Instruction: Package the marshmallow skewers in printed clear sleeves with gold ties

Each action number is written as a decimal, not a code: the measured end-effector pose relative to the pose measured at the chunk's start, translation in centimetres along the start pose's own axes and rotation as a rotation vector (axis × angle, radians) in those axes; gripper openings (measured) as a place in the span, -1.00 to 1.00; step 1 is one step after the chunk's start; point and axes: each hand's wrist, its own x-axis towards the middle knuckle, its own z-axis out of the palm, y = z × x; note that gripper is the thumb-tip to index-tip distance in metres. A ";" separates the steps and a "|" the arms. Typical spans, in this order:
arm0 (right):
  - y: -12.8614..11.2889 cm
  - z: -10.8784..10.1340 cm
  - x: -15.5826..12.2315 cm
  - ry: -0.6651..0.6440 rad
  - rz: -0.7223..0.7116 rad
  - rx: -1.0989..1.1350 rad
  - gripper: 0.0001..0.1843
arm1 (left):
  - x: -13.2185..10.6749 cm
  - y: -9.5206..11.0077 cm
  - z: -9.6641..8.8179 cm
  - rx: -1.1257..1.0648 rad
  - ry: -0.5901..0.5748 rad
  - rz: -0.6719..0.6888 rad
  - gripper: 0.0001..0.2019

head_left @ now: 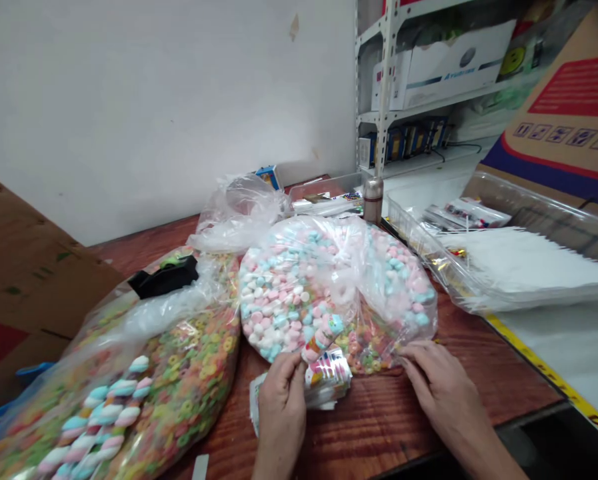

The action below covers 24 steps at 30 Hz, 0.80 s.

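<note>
My left hand (282, 393) is closed on a short candy skewer (323, 338), with a blue-and-white marshmallow at its far end and ring candies nearer my fingers. Under that hand lies a stack of shiny printed packets (331, 383). My right hand (441, 383) pinches at the front edge of a clear bag (289, 293) of pink, white and blue marshmallows; what sits between its fingertips is too small to make out. Ring candies (361, 343) show at that bag's front. On the left, a big bag of ring candies (199, 360) carries several finished marshmallow skewers (101, 420).
A black tape dispenser (166, 277) rests on the left bag. Behind stand a metal cylinder (373, 200) and a clear tray (323, 187). On the right, a plastic bin (499, 293) holds white sheets. Cardboard boxes (29, 260) flank both sides, with shelving (386, 87) behind.
</note>
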 end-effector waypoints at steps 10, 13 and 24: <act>1.7 0.1 -0.3 -0.104 -0.220 -0.259 -0.75 | -0.5 -0.6 0.3 0.018 0.028 -0.003 -0.78; 1.7 0.9 0.0 -0.138 -0.245 -0.249 -0.80 | -0.6 -0.4 0.6 0.013 0.025 -0.001 -0.78; -2.8 0.0 -0.1 -0.113 -0.007 0.236 -0.81 | -0.4 -0.6 1.8 0.097 0.025 0.138 -0.82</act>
